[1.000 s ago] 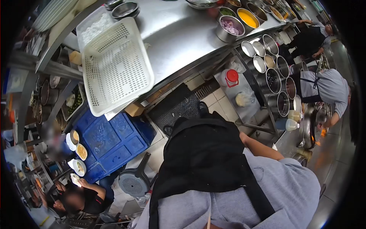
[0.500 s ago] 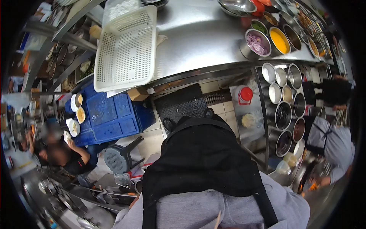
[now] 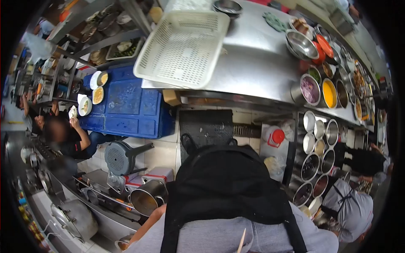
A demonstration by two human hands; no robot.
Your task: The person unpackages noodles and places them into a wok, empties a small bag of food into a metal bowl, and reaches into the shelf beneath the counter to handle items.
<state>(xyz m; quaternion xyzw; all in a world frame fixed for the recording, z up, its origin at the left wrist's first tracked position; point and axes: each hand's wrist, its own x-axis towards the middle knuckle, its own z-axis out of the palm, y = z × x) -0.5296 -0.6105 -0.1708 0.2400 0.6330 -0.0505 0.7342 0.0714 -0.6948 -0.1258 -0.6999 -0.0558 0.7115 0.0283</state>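
At the lower left, a strip of my bare left forearm (image 3: 147, 225) shows beside my grey shirt (image 3: 206, 236). Its hand and fingers cannot be made out. A deep metal pot (image 3: 147, 199) with brownish contents or staining stands just beyond that arm. My right hand is outside the picture. Close to the camera, a thin wooden stick (image 3: 241, 241) pokes up at the bottom edge; what holds it is hidden. My black apron (image 3: 232, 177) fills the lower middle, above a dark floor mat (image 3: 206, 126).
A white perforated basket (image 3: 181, 48) rests on the steel counter (image 3: 253, 63). Bowls and a container of sliced purple onion (image 3: 310, 89) stand at its right. Left are a blue chest (image 3: 122, 97), a grey stool (image 3: 119, 158) and a seated person (image 3: 78, 137). Another person (image 3: 346, 206) bends at lower right.
The view has turned, so the basket and counter sit farther right and the right-hand containers lower. More of my left forearm and the deep pot show. The seated person still holds something pale.
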